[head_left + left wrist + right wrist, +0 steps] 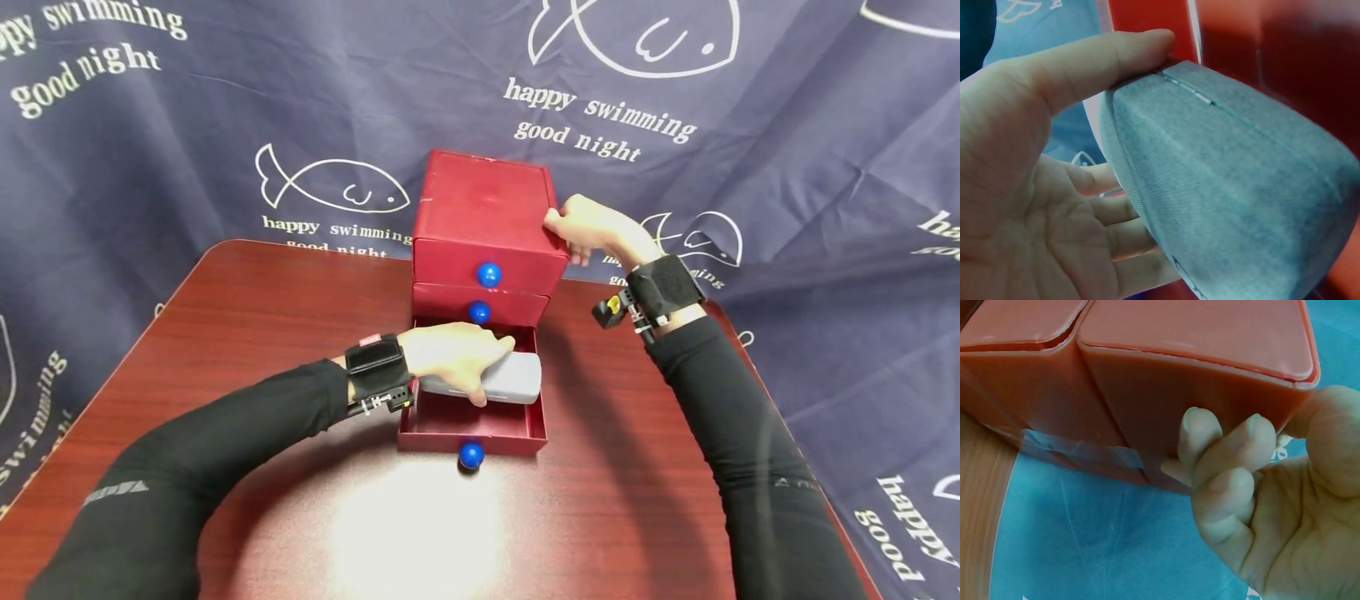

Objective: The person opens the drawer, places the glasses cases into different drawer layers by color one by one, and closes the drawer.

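Note:
My left hand [447, 350] grips a grey fabric-covered glasses case [519, 378] from above, over the pulled-out bottom drawer [431, 442] of a red drawer cabinet [483, 200]. In the left wrist view the thumb lies over one long edge of the case, near a seam, and the other fingers reach round its far side. My right hand [591, 225] holds the cabinet's upper right edge, with bent fingertips [1230, 481] against its side wall. Whether the case touches the drawer floor is hard to tell.
Two upper drawers are closed, with blue knobs [489, 275] on their fronts; another blue knob [471, 456] is on the bottom drawer. The cabinet stands near the back edge of a reddish wooden table [300, 317]. A dark blue printed curtain [450, 75] hangs behind.

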A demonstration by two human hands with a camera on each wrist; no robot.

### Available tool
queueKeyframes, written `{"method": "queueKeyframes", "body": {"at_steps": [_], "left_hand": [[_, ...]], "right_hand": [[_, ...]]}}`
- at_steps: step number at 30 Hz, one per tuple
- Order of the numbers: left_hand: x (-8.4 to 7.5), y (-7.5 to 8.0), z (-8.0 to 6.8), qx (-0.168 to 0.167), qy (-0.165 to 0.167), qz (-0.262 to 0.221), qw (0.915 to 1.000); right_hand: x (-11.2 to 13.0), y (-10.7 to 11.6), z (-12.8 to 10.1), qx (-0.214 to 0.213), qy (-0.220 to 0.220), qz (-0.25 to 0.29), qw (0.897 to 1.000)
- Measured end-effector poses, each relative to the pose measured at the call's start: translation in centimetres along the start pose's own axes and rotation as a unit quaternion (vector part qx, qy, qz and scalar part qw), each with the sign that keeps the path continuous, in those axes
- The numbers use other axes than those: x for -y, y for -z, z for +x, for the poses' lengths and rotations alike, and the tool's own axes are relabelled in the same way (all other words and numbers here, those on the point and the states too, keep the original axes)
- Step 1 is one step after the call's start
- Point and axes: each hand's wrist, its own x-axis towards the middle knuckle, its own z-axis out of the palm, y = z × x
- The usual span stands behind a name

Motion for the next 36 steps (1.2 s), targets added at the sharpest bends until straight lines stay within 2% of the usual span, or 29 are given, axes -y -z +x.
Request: {"method": "queueKeyframes", "body": {"at_steps": [11,15,26,36], "left_hand": [[-0.3,-0.4,1.5,0.064,0.044,0.048,0.9958],[-0.5,-0.4,1.9,0.085,0.051,0.054,0.9937],[-0.6,-0.8,2.6,0.118,0.079,0.058,0.9881],[-0.3,-1.1,3.1,0.126,0.091,0.065,0.9857]], "right_hand": [[-0.1,-0.1,0.0,-0.004,0.004,0.000,1.000],[-0.2,-0.1,0.0,-0.004,0.003,-0.002,1.000],[-0.2,-0.2,0.0,-0.006,0.006,0.000,1.000],[-0.2,-0.2,0.0,-0.010,0.007,-0.001,1.000]]}}
